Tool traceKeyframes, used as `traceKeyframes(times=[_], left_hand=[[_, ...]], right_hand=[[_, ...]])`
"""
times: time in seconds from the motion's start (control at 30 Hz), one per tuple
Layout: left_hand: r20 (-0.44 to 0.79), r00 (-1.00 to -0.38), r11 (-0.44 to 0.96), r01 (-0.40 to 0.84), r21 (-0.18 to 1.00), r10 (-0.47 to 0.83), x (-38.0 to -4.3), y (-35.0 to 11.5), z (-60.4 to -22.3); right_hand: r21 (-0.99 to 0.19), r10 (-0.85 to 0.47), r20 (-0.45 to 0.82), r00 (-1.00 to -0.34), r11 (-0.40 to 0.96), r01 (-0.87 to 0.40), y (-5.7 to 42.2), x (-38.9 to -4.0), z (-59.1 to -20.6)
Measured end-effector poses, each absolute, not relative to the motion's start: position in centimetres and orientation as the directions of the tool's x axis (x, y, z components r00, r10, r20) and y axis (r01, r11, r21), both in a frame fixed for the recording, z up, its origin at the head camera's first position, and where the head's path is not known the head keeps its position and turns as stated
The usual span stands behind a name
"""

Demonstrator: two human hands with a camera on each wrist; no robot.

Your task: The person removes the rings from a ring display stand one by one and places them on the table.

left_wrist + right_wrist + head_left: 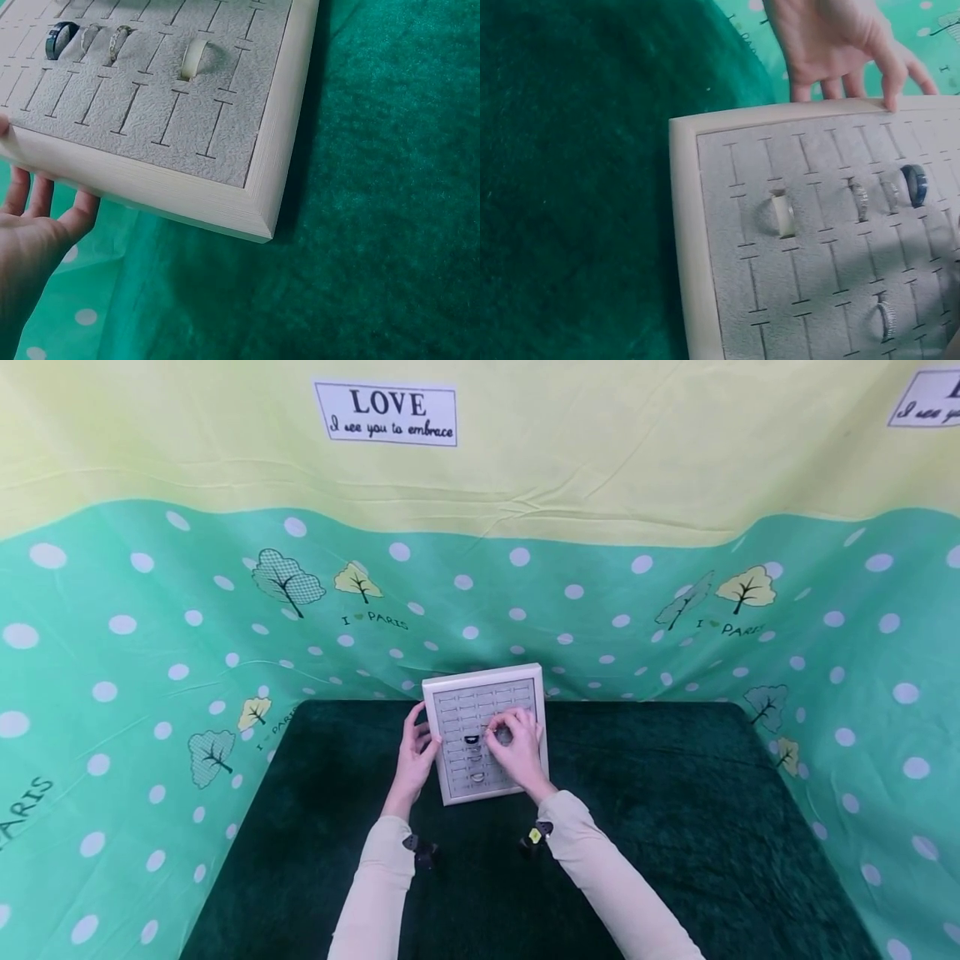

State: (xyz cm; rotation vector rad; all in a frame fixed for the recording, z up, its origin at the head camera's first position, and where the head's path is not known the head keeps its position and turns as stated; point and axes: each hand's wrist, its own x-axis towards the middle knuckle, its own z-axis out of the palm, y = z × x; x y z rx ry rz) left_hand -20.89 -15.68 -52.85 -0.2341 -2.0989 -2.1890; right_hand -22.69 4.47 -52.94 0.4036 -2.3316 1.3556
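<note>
Two hands at a tilted ring tray [483, 679]; dark ring [471, 740] just left of the right fingertips.

Tray stands taller than wide, face toward the person, slots running crosswise; dark green cloth [637, 802] spreads around its lower end. Dark ring sits in the pad, slightly below the right fingertips; right hand [519, 749] nearer to it than left. Right thumb and forefinger meet in a narrow pinch on what looks like a small ring [489, 728], close against the pad; too small to tell its make. Left hand [412, 760] grips the left edge, thumb on the front, fingers behind. Same line as the dark ring: thin silver ring [892, 195], patterned ring [861, 201], then, after a gap, wide pale ring [784, 215].
</note>
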Motion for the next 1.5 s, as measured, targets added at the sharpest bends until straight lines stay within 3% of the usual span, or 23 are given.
traceKeyframes(times=[0.33,0.6,1.5], left_hand=[[0.186,-0.982,-0.053,0.185,0.981,0.028,-20.8,-15.7,-52.9],[0.174,-0.984,-0.05,0.172,0.984,0.032,-20.7,-15.6,-52.8],[0.206,-0.978,-0.033,0.205,0.978,0.024,-20.5,-15.6,-52.8]], right_hand=[[-0.858,-0.126,0.408,-0.904,0.287,-0.426,6.0,-22.0,-52.2],[-0.884,-0.126,0.361,-0.924,0.269,-0.382,7.4,-21.0,-52.9],[-0.848,-0.133,0.286,-0.949,0.426,-0.316,15.2,-18.3,-57.4]])
